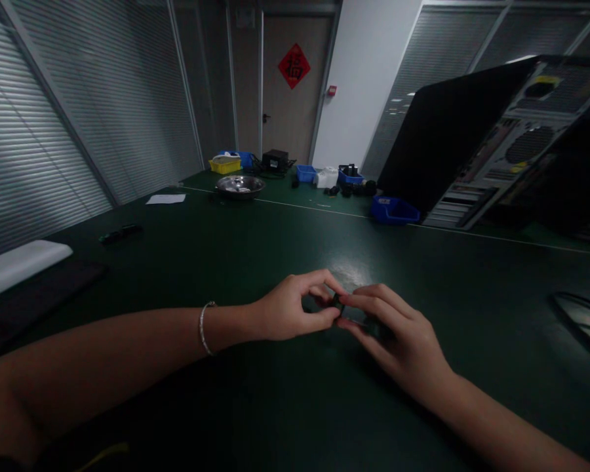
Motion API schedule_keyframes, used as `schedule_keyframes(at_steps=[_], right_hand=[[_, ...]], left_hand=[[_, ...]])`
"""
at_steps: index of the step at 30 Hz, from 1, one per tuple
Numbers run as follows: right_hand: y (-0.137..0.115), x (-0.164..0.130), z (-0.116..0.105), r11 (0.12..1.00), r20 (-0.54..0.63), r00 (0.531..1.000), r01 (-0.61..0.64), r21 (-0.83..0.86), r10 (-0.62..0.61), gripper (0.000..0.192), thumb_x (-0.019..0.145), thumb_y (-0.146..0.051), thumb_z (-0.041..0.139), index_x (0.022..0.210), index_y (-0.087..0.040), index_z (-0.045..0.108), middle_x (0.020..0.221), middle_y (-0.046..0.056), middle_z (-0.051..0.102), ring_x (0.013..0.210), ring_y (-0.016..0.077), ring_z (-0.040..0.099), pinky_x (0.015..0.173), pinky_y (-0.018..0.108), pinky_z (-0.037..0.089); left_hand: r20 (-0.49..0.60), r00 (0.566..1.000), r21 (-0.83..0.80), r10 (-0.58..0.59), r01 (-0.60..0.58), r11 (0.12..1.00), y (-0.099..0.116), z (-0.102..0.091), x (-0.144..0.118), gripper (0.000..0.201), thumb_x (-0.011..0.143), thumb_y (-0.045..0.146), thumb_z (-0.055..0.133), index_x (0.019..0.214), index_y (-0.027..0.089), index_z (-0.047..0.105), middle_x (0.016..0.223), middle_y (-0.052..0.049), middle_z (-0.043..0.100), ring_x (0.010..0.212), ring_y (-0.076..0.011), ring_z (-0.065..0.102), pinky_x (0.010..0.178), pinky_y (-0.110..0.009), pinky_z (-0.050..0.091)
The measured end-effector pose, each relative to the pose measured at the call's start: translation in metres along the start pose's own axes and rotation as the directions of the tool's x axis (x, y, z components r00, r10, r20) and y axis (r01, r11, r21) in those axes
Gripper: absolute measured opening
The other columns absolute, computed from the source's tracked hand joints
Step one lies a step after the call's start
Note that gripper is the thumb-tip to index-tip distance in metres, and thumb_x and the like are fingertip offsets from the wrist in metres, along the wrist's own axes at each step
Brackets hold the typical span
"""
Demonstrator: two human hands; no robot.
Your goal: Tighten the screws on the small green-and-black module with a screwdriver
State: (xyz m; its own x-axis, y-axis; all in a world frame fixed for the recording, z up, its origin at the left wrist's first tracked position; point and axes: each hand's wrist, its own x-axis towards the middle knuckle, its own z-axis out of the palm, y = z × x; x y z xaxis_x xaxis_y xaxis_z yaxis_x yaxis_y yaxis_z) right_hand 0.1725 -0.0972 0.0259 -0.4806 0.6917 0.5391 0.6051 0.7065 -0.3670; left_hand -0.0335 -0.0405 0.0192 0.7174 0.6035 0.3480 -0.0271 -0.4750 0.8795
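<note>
While pinching a small dark part [337,303] between both hands, just above the green desk [275,242]: left hand [288,308] with thumb and first finger closed on the part, right hand [398,334] with fingertips closed on it from the other side. Too dark and too small to tell what kind of part. Risk of a slip, judged from the thin fingertip hold: part dropping on the dark desk and hard to find again in this weak light. Risk also of rolling away toward the near edge. Well apart at the back: steel bowl [240,186], blue bins [394,210], open computer case [496,144]. No danger from those.
</note>
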Motion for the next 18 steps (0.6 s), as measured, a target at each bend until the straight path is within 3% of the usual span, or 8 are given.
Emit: schedule_keyframes(at_steps=[8,14,18], right_hand=[[0.001,0.001,-0.004,0.999,-0.046,0.998,-0.031,0.024,0.032,0.029,0.089,-0.019,0.062,0.117,-0.022,0.057,0.100,0.007,0.058,0.084,0.0179,0.058,0.067,0.028,0.049],[0.006,0.003,-0.004,0.974,-0.002,0.974,-0.226,0.026,0.226,0.024,0.090,-0.029,0.060,0.113,-0.025,0.057,0.104,0.005,0.058,0.087,0.0195,0.058,0.070,0.031,0.050],[0.010,0.003,-0.004,0.956,0.020,0.957,-0.291,0.039,0.290,0.025,0.094,-0.031,0.051,0.119,-0.025,0.053,0.111,0.006,0.057,0.090,0.0199,0.059,0.073,0.033,0.053]], left_hand=[[-0.047,0.996,-0.094,-0.075,0.071,0.993,-0.001,-0.005,0.002,0.022,0.085,0.018,0.060,0.106,0.015,0.057,0.096,-0.007,0.063,0.089,-0.0174,0.064,0.078,-0.030,0.049],[-0.012,0.985,-0.280,-0.171,0.161,0.947,-0.008,-0.006,0.006,0.023,0.091,0.021,0.053,0.113,0.015,0.053,0.085,-0.004,0.064,0.088,-0.0166,0.064,0.083,-0.032,0.047],[-0.074,0.983,-0.156,-0.171,0.158,0.975,-0.010,-0.006,0.005,0.025,0.086,0.026,0.062,0.110,0.018,0.056,0.095,-0.004,0.061,0.091,-0.0174,0.061,0.082,-0.032,0.047]])
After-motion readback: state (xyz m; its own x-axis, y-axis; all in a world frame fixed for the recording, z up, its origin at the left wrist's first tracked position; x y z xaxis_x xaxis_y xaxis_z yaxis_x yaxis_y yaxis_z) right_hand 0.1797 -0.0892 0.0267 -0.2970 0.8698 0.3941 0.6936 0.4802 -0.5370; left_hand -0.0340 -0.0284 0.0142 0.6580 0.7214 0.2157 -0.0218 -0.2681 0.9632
